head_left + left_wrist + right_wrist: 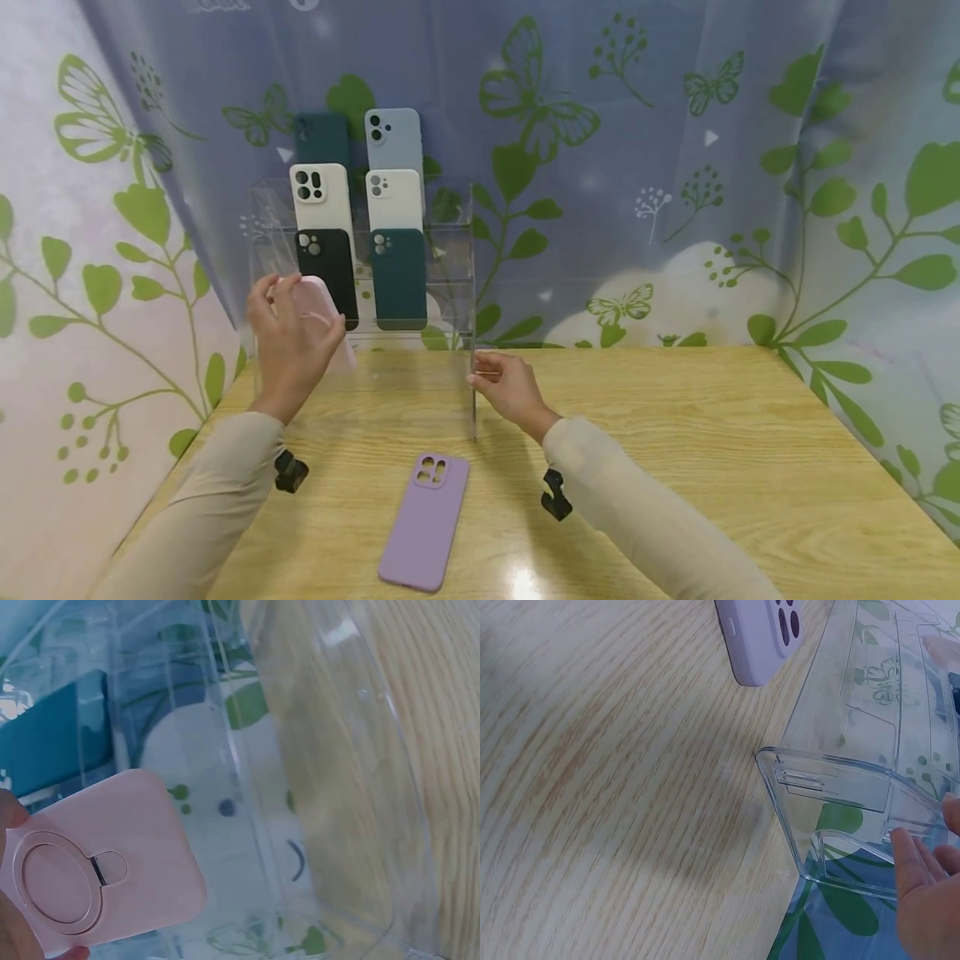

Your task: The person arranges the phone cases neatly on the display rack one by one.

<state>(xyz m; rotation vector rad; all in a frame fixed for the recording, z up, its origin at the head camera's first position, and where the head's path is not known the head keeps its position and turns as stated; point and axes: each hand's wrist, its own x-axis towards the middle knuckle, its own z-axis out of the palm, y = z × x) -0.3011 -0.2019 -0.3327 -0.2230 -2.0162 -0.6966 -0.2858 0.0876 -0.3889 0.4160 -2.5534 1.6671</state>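
Observation:
My left hand [288, 346] grips a pink phone case [318, 302] by its edges, in front of the lower left of a clear tiered display stand [405, 392]. In the left wrist view, the case's back [157, 855] has a round ring with a small hinge. Over at the stand's right side panel [847, 784], my right hand [513, 387] holds the panel's edge, with fingers [907, 859] on its outer face. A black case [330, 275] and a teal case [399, 279] stand on the tier just above the pink one.
Behind them on higher tiers stand a cream case [322, 200], a white case [395, 200], a dark teal case [322, 137] and a light blue case [395, 137]. A purple phone case [425, 529] lies on the wooden table [675, 467] before the stand. A patterned curtain [637, 167] hangs behind.

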